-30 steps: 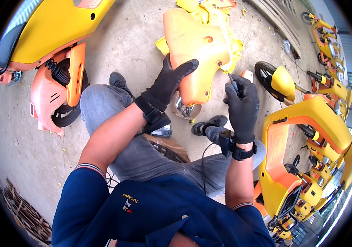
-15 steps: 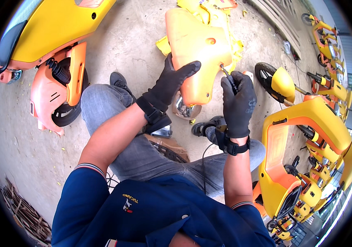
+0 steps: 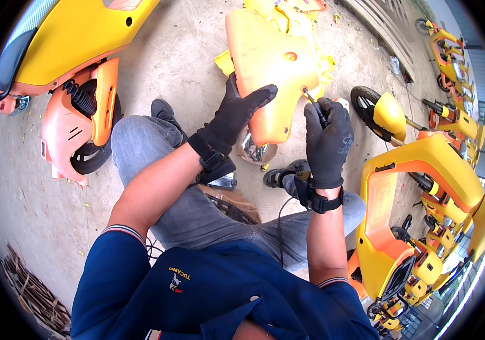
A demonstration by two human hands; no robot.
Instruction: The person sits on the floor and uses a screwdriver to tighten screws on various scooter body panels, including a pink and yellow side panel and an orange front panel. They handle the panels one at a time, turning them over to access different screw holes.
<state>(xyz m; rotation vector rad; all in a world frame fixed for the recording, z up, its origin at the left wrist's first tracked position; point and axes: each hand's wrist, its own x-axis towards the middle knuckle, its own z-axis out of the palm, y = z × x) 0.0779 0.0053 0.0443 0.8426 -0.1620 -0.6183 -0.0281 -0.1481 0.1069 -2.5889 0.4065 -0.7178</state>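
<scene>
An orange-yellow plastic scooter panel is held up in front of my knees. My left hand, in a dark glove, grips its left edge, with the thumb lying across the face and the other fingers hidden behind. In my gloved right hand is a screwdriver, fingers wrapped round its dark handle. The screwdriver's tip touches the panel's right edge at a small hole or screw; which of the two I cannot tell. Below the panel sits a bowl-like container of small dark and shiny parts.
Yellow plastic parts lie on the concrete behind the panel. A yellow-orange scooter stands at the left. To the right are a large yellow body frame and several scooters. Long beams lie at the back right; sticks are piled lower left.
The panel has shifted very slightly to the left at its top. My right hand has turned a little on the screwdriver, whose tip stays at the same spot.
</scene>
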